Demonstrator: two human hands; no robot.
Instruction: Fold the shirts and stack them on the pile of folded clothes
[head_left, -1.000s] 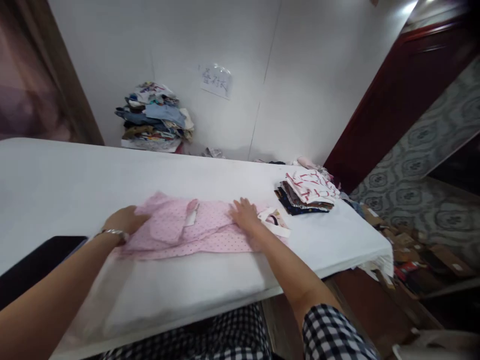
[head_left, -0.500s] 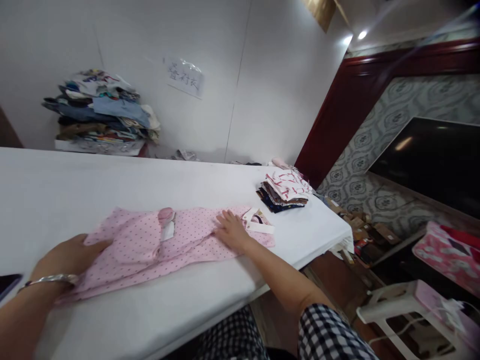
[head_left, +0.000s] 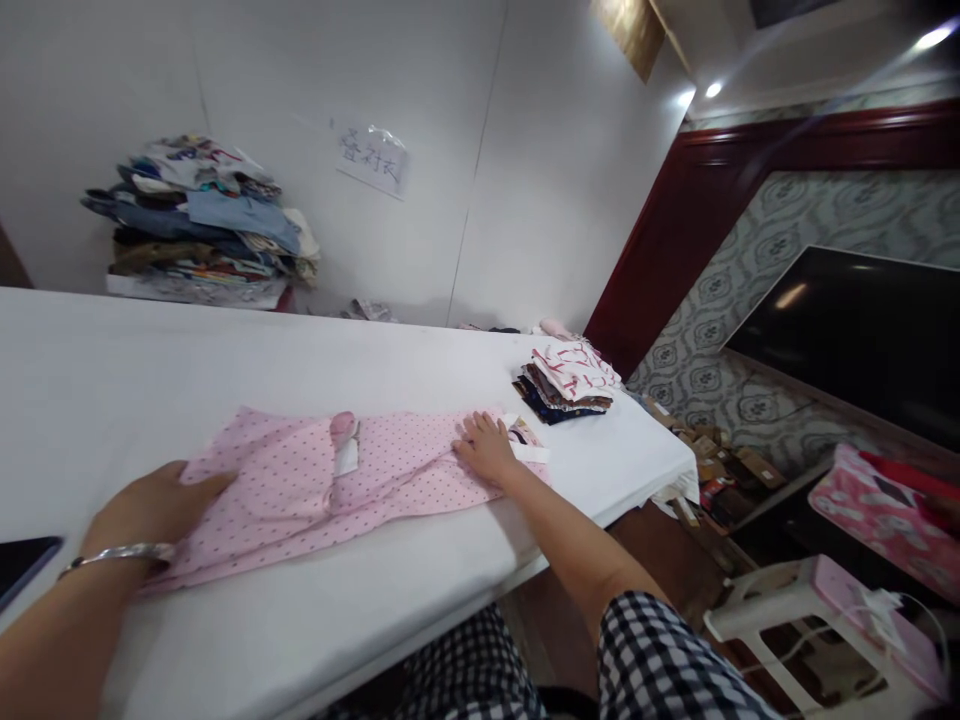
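A pink shirt (head_left: 405,450) with dark polka dots lies folded lengthwise on the white table (head_left: 315,365). Its white-trimmed collar (head_left: 529,453) points right, and a sleeve with a pale cuff (head_left: 347,455) is folded over the middle. At the hem end, my left hand (head_left: 161,505) has its thumb over the cloth and its other fingers tucked out of sight at the edge, gripping it. My right hand (head_left: 489,452) lies flat beside the collar, fingers spread on the fabric, holding nothing.
Folded clothes (head_left: 566,382) are stacked at the table's right end. Behind the table, a tall heap of clothes (head_left: 210,215) stands at the left. A dark phone-like object (head_left: 26,565) lies at the left edge. A white-and-pink stool (head_left: 832,610) stands right of the table.
My right hand has slid right along the shirt toward the collar and now covers part of it. My left hand and the hem end have shifted slightly right.
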